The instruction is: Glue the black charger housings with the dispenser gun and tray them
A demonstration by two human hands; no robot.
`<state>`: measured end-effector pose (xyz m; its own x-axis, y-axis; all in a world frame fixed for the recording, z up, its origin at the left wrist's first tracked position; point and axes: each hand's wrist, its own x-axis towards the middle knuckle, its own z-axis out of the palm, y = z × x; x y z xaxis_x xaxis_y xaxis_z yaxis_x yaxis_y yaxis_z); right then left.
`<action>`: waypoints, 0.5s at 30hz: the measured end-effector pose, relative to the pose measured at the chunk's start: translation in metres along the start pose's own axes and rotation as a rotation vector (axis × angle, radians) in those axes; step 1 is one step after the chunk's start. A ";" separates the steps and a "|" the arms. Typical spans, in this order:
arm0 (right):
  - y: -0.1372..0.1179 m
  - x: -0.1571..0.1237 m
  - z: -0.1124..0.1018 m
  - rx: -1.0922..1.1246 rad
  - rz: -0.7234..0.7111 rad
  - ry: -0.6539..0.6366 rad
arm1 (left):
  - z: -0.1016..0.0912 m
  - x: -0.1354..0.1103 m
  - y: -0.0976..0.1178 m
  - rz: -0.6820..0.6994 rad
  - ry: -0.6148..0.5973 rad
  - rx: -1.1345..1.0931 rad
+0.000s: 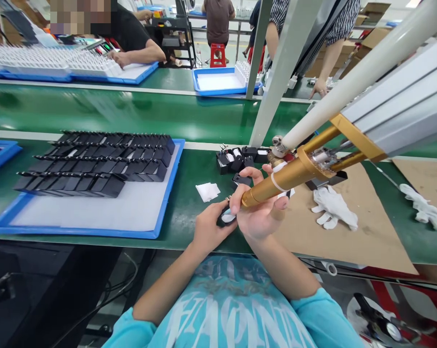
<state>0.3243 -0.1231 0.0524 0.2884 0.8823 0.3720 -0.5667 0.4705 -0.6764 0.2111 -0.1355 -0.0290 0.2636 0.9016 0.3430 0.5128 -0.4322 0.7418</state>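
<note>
Low in front of my body, my left hand (pixel 211 224) is closed around a small black plug adapter (pixel 226 217) with a pale face and a metal pin at its top. My right hand (pixel 256 222) is beside it, one finger against the adapter's right edge and the other fingers spread and bent. A gold-coloured tube (pixel 265 188) with a white cable tie crosses in front of the right palm and hides part of the grip. Just beyond the hands lie several black adapter housings (pixel 236 159) and a folded white cloth (pixel 207 192).
Left, a blue-rimmed tray (pixel 151 233) holds rows of black adapters (pixel 106 162). White gloves (pixel 334 208) lie on brown cardboard (pixel 371 232). A white pole (pixel 363 67) and grey finned body (pixel 407 106) slant down from upper right. Across the green belt (pixel 160 111), a co-worker's hand (pixel 120 58) touches white parts.
</note>
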 end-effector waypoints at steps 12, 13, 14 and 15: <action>-0.008 0.009 -0.024 -0.049 -0.043 0.078 | -0.028 0.016 -0.019 -0.109 -0.253 -0.014; -0.008 0.010 -0.026 -0.055 -0.043 0.076 | -0.026 0.018 -0.017 -0.120 -0.246 -0.037; -0.009 0.010 -0.028 -0.064 -0.042 0.074 | -0.023 0.020 -0.016 -0.124 -0.234 -0.058; -0.009 0.010 -0.029 -0.072 -0.041 0.070 | -0.020 0.022 -0.015 -0.123 -0.222 -0.077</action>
<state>0.3546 -0.1180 0.0439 0.3649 0.8598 0.3572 -0.4967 0.5043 -0.7064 0.1927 -0.1091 -0.0213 0.3803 0.9171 0.1194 0.4909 -0.3096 0.8144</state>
